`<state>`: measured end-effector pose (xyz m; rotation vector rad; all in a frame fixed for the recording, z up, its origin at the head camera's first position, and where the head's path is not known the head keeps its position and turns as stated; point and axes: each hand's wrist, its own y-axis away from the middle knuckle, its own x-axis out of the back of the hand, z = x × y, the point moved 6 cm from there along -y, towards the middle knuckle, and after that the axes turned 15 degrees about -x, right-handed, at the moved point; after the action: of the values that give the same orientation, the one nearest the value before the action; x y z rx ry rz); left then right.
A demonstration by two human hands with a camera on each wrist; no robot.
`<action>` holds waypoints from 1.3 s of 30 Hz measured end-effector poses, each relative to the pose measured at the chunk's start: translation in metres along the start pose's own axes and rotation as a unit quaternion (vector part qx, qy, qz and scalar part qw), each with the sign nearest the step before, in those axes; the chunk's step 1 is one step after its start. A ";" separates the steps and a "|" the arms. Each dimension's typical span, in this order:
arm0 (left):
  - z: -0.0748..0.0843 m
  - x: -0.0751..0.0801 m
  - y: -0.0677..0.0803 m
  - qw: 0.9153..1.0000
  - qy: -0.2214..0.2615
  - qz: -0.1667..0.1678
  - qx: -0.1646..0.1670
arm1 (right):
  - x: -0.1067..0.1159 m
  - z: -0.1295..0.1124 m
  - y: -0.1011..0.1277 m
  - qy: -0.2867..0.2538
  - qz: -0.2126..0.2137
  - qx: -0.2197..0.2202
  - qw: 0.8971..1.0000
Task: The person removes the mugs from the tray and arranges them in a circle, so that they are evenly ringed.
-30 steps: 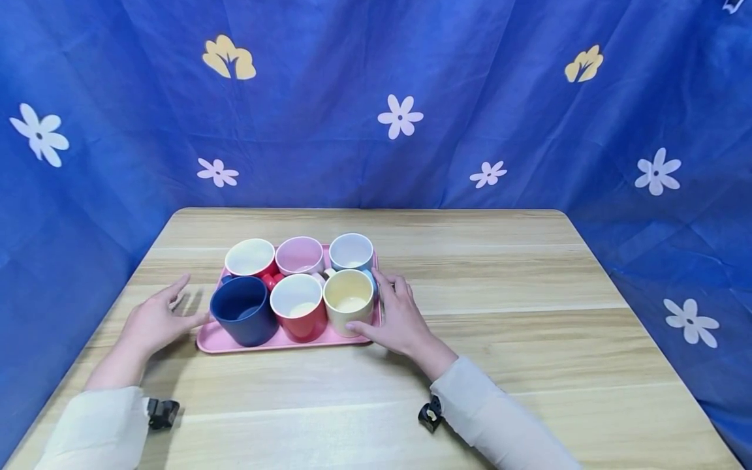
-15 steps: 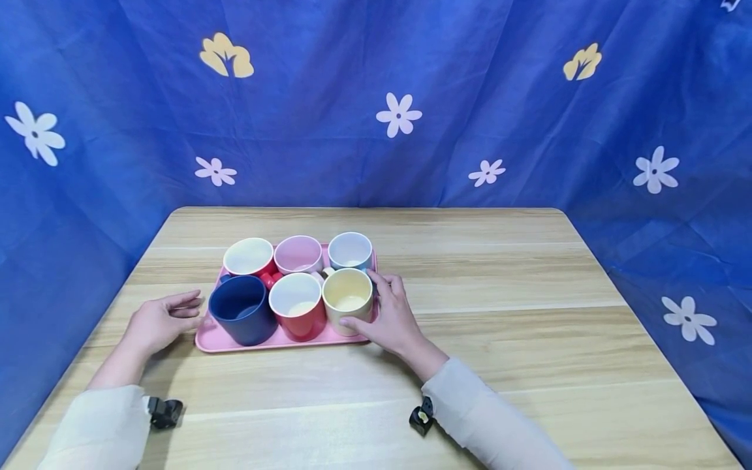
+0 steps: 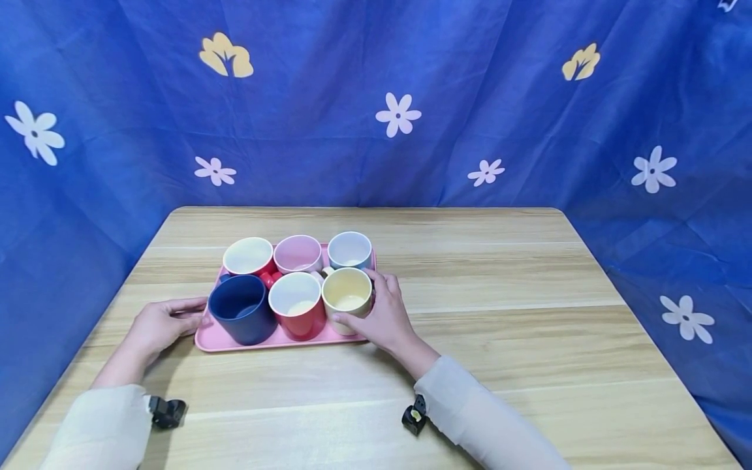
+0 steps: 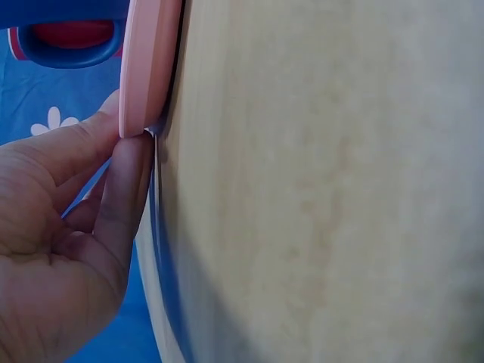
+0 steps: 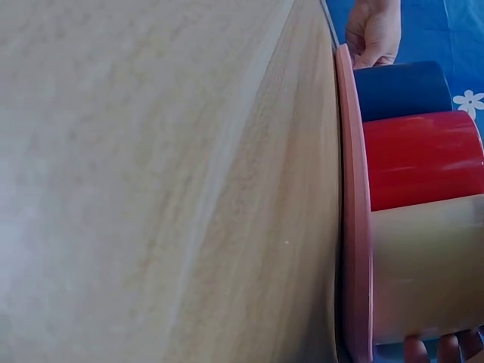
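In the head view, a pink tray [image 3: 214,338] holds two rows of mugs. In the front row stand a navy mug [image 3: 251,326], a red mug [image 3: 303,324] and a cream mug [image 3: 345,313]. My left hand [image 3: 155,328] pinches the tray's left edge; the left wrist view has the thumb and fingers at the rim's corner. At the other end my right hand [image 3: 384,316] is curled about the cream mug, thumb in front and fingers along its right side. Only some fingertips [image 5: 448,348] of that hand appear in the right wrist view, below the mug.
Behind stand a red mug with a white inside [image 3: 249,256], a pink mug [image 3: 298,254] and a light blue mug [image 3: 350,250]. The wooden table [image 3: 499,313] extends right of the tray. A blue flowered curtain [image 3: 329,156] hangs behind and at both sides.
My left hand, apart from the tray with its thumb and fingers spread, has come to the tray's left edge and pinches it. The right hand stays at the cream mug; the tray barely shifts.
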<state>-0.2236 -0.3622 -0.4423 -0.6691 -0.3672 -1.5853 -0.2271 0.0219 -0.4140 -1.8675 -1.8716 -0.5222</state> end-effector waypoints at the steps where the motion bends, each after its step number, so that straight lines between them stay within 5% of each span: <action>1: -0.001 -0.001 0.000 1.000 0.013 0.001 0.003 | 0.000 0.000 0.000 0.000 0.000 -0.003 1.000; 13: -0.004 -0.004 0.003 0.993 0.117 0.013 0.014 | 0.000 -0.002 -0.003 -0.024 0.016 -0.013 0.999; 21: -0.004 -0.006 0.003 0.994 0.106 0.009 0.019 | 0.001 -0.002 -0.004 -0.018 0.045 0.010 0.999; 39: -0.009 -0.006 0.002 0.986 0.164 0.016 0.028 | 0.031 -0.014 0.001 -0.055 0.036 0.032 0.997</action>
<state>-0.2235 -0.3633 -0.4530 -0.3600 -0.1540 -1.6154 -0.2254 0.0398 -0.3851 -1.9477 -1.8586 -0.3375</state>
